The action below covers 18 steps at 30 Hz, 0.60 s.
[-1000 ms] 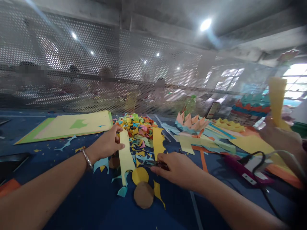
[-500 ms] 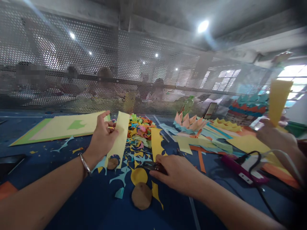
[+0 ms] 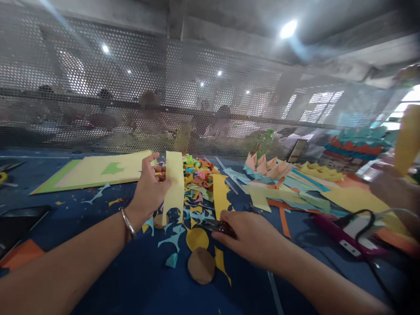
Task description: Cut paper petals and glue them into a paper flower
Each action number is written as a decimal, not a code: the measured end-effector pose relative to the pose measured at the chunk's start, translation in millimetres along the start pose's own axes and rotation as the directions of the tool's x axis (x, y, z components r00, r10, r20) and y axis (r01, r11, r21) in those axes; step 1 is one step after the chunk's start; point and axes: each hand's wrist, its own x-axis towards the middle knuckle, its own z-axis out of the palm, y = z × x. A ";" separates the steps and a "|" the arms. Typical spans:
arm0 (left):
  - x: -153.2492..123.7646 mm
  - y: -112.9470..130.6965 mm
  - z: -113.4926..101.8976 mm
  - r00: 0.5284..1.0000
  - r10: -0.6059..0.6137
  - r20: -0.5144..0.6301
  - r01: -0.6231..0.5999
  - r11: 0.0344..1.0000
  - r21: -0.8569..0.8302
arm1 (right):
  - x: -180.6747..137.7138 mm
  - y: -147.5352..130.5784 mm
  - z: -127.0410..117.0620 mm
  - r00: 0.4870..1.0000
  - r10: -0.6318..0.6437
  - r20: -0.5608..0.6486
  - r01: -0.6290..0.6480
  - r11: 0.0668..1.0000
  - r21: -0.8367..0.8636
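My left hand (image 3: 153, 181) pinches a pale yellow paper strip (image 3: 173, 186) between thumb and fingers. The strip stands nearly upright, with a rounded notch cut in its lower end. My right hand (image 3: 244, 232) is closed around what look like scissors (image 3: 218, 226), with a reddish-brown handle and dark metal tip pointing left; the rest is hidden by the fingers. Just left of that tip lies a yellow paper disc (image 3: 197, 239), partly overlapped by a brown disc (image 3: 201, 266). A second brown disc (image 3: 160, 221) is below the strip. Beyond my right hand lies a deeper yellow strip (image 3: 221, 197) with a scalloped edge.
Coloured paper scraps (image 3: 198, 179) pile up mid-table. Stacked paper sheets (image 3: 95, 170) lie left, near a black flat object (image 3: 24, 225). On the right are a folded paper crown (image 3: 267, 168), a purple power strip (image 3: 349, 238) with cables, and another person's blurred hand (image 3: 392, 188).
The view has turned slightly left. The pale strip has moved right, away from the brown disc beneath its notch. My right hand keeps its place near the yellow disc.
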 end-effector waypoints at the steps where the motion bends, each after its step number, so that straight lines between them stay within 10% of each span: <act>1: -0.3 -1.0 0.0 1.000 0.004 -0.003 -0.004 1.000 -0.004 | -0.2 -0.4 0.1 1.000 -0.001 -0.005 0.001 1.000 0.001; 9: -2.6 4.2 4.4 0.988 -0.147 -0.055 0.136 0.977 -0.161 | -1.4 -3.7 0.3 1.000 0.004 -0.011 -0.004 0.999 -0.043; 18: -20.6 17.5 22.5 0.957 -0.229 0.178 0.271 0.923 -0.272 | -1.4 -1.1 -4.0 0.986 -0.006 -0.169 0.027 0.992 0.122</act>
